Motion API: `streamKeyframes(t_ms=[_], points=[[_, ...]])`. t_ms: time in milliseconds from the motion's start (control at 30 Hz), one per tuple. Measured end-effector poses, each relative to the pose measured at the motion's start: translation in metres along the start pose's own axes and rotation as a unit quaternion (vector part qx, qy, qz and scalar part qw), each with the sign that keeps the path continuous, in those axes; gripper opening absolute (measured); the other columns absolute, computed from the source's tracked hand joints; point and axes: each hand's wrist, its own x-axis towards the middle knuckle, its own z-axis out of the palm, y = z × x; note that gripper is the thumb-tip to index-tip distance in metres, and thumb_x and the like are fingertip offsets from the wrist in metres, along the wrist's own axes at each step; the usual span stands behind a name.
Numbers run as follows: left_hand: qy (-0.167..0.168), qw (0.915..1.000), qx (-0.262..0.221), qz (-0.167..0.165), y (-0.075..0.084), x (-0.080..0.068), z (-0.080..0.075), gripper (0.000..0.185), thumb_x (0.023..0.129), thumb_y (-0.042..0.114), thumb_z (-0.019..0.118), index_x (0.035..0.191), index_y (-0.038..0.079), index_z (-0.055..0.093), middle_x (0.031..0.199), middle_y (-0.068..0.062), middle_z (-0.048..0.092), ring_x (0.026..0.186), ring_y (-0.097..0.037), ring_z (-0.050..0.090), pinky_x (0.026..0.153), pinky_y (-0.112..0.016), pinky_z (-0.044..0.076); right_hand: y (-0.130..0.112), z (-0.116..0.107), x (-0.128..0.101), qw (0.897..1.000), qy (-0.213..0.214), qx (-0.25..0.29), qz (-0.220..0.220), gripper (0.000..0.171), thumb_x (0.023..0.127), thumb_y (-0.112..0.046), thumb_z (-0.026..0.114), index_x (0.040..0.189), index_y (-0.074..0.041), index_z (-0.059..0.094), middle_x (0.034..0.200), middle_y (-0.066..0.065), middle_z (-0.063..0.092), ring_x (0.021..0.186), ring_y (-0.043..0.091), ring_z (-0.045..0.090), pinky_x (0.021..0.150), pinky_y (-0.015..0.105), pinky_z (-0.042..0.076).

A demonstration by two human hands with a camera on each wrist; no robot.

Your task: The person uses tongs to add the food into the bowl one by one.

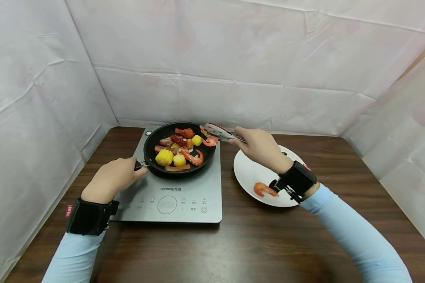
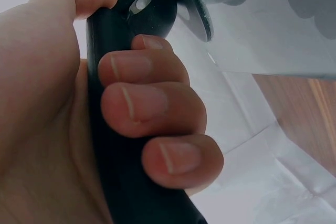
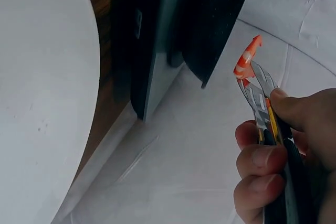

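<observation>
My left hand (image 1: 109, 179) grips the black handle (image 2: 123, 177) of a frying pan (image 1: 163, 170), fingers wrapped round it in the left wrist view. The pan sits on the hob, holding yellow corn pieces (image 1: 164, 157), a shrimp (image 1: 195, 158), sausage strips (image 1: 177, 168) and reddish meat pieces (image 1: 185, 133). In my right hand (image 1: 260, 146) are metal tongs (image 3: 260, 98) with dark handles. Between their tips is an orange-and-white shrimp (image 3: 244, 64), raised by the pan's right rim. Below my right wrist, another shrimp (image 1: 265, 189) lies on a white plate (image 1: 246, 177).
A silver induction hob (image 1: 198, 188) stands left of the plate on a dark wooden table (image 1: 230, 247). White sheeting (image 1: 212, 94) hangs behind the table and along both sides. The right forearm crosses over part of the plate.
</observation>
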Motion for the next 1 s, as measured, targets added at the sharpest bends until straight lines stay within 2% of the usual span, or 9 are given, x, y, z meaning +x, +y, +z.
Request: streamKeyframes(t_ms=[267,467,667,867,1000], points=[[0.008,0.9999,0.008,0.007,0.0,0.0,-0.001,0.06,0.101,0.043,0.05,0.117,-0.014,0.059,0.087,-0.016,0.065,0.072,-0.025,0.057,0.066,-0.044,0.052,-0.014,0.013,0.009,0.999,-0.025,-0.016,-0.015,0.024,0.1,-0.041,0.062,0.096,-0.018,0.058,0.066,-0.003,0.048,0.059,0.017,0.048,0.052,0.033,0.035],[0.007,0.9999,0.01,0.006,0.0,0.0,0.0,0.061,0.101,0.044,0.05,0.119,-0.014,0.059,0.089,-0.017,0.067,0.073,-0.025,0.058,0.068,-0.047,0.053,-0.019,0.019,0.01,0.998,-0.023,-0.054,-0.03,0.027,0.1,-0.043,0.062,0.093,-0.017,0.057,0.066,-0.002,0.05,0.059,0.017,0.052,0.052,0.034,0.037],[0.01,0.9998,0.014,0.006,-0.001,0.0,-0.001,0.063,0.102,0.044,0.051,0.123,-0.014,0.058,0.098,-0.023,0.069,0.078,-0.027,0.062,0.072,-0.05,0.055,-0.02,0.02,0.009,0.997,-0.028,-0.064,-0.018,0.031,0.1,-0.046,0.06,0.099,-0.015,0.06,0.066,-0.001,0.053,0.059,0.018,0.055,0.05,0.034,0.037],[0.009,0.9999,0.013,0.004,-0.001,0.002,0.0,0.063,0.101,0.044,0.05,0.122,-0.015,0.057,0.093,-0.019,0.068,0.075,-0.026,0.059,0.069,-0.048,0.054,-0.019,0.022,0.01,0.997,-0.041,-0.064,-0.002,0.042,0.1,-0.051,0.058,0.114,-0.012,0.065,0.077,0.001,0.066,0.067,0.022,0.064,0.053,0.038,0.045],[0.007,0.9999,0.012,0.003,0.0,0.003,0.002,0.064,0.101,0.044,0.05,0.124,-0.015,0.057,0.095,-0.02,0.068,0.076,-0.026,0.059,0.07,-0.049,0.054,-0.019,0.024,0.01,0.997,-0.044,-0.061,0.0,0.043,0.099,-0.052,0.059,0.112,-0.011,0.065,0.074,0.0,0.064,0.065,0.021,0.062,0.051,0.036,0.043]])
